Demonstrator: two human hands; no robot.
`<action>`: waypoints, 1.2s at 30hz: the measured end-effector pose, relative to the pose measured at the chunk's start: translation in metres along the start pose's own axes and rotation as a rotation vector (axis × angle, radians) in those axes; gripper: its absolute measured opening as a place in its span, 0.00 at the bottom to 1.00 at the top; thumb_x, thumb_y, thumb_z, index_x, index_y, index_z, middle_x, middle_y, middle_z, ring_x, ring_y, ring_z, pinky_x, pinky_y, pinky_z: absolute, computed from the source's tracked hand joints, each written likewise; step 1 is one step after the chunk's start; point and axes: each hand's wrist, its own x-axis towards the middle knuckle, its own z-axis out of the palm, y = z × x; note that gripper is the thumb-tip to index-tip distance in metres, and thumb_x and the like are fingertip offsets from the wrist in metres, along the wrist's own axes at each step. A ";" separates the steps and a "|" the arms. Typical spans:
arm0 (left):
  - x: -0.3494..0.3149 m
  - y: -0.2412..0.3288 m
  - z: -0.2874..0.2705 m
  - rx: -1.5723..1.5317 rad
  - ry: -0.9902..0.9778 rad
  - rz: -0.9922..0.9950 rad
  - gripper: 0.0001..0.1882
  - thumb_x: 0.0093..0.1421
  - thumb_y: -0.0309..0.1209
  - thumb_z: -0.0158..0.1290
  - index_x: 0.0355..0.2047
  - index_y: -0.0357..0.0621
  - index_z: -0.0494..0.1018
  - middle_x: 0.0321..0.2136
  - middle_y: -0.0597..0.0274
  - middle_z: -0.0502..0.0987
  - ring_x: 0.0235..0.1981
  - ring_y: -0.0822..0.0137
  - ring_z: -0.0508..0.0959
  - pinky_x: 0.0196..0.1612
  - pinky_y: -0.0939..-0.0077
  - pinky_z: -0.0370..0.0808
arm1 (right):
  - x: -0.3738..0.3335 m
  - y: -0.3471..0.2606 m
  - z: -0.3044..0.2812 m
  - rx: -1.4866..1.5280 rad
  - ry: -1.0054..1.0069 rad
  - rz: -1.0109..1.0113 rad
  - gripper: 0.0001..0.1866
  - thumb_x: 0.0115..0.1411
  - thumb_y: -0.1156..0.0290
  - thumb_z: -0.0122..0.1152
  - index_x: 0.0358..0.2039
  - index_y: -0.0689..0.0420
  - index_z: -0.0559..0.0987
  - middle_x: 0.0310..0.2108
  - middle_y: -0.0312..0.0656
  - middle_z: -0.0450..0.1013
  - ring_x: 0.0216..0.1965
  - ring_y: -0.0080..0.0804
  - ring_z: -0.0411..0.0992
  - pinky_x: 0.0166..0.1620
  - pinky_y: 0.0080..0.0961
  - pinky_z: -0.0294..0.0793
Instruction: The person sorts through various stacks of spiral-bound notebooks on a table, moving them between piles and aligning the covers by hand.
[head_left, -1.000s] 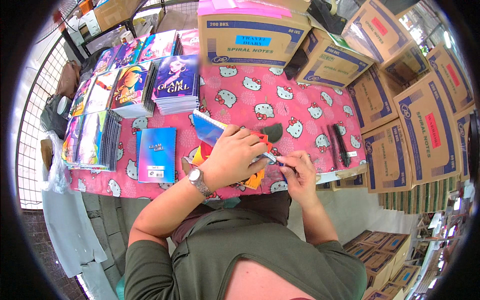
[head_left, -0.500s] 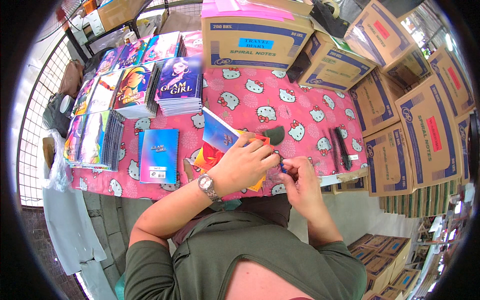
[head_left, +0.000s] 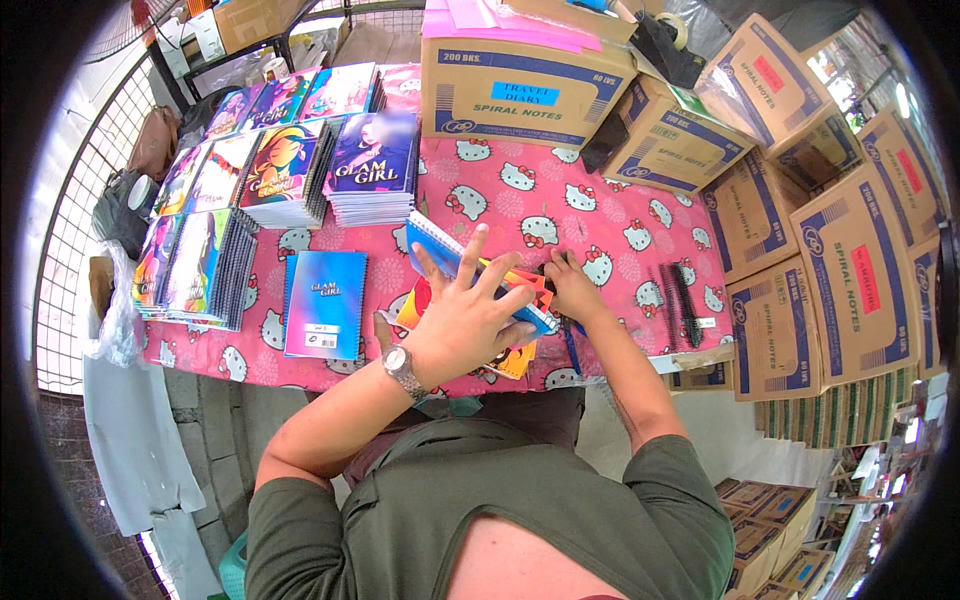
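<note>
My left hand (head_left: pixel 470 312), a metal wristwatch (head_left: pixel 397 361) at its wrist, holds a tilted blue spiral notebook (head_left: pixel 428 246) with fingers spread across it and the thumb by its lower edge. Beneath lie red and yellow notebooks (head_left: pixel 513 362), partly covered. My right hand (head_left: pixel 577 290) reaches to the table just right of the notebook. Its fingers are bent together over a small dark thing, mostly hidden. A slim blue tool (head_left: pixel 571 348) lies below that hand, near the table edge; its kind is unclear. Another blue-pink spiral notebook (head_left: pixel 325 300) lies flat to the left.
Stacks of spiral notebooks (head_left: pixel 372 170) fill the far left of the pink patterned table (head_left: pixel 490 205). Black binding coils (head_left: pixel 682 305) lie at the right. Cardboard cartons (head_left: pixel 525 95) stand at the back and pile up along the right (head_left: pixel 855 280). A tape dispenser (head_left: pixel 668 50) sits on top.
My right hand has left the notebook's edge and moved away from me to the small dark thing; the blue tool now lies on the table. My left hand's fingers have spread wider over the notebook.
</note>
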 end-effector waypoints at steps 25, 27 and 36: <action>0.013 -0.017 -0.020 -0.064 -0.086 0.022 0.22 0.48 0.44 0.66 0.40 0.51 0.73 0.44 0.63 0.70 0.57 0.56 0.67 0.59 0.15 0.47 | -0.039 -0.089 -0.160 1.572 -0.248 -0.401 0.30 0.48 0.53 0.70 0.47 0.58 0.78 0.48 0.44 0.69 0.55 0.37 0.67 0.59 0.35 0.65; 0.014 -0.041 -0.019 -0.014 -0.093 0.000 0.22 0.47 0.43 0.66 0.39 0.51 0.73 0.44 0.62 0.70 0.57 0.56 0.67 0.59 0.17 0.49 | -0.034 -0.104 -0.169 1.527 -0.304 -0.514 0.28 0.48 0.57 0.70 0.47 0.58 0.78 0.49 0.44 0.69 0.54 0.37 0.69 0.58 0.35 0.66; 0.015 -0.051 -0.013 -0.055 -0.014 0.059 0.20 0.45 0.46 0.67 0.35 0.55 0.74 0.38 0.68 0.71 0.52 0.60 0.69 0.59 0.25 0.51 | -0.017 -0.100 -0.163 1.498 -0.292 -0.472 0.31 0.49 0.53 0.71 0.49 0.59 0.78 0.51 0.43 0.68 0.55 0.35 0.67 0.59 0.34 0.64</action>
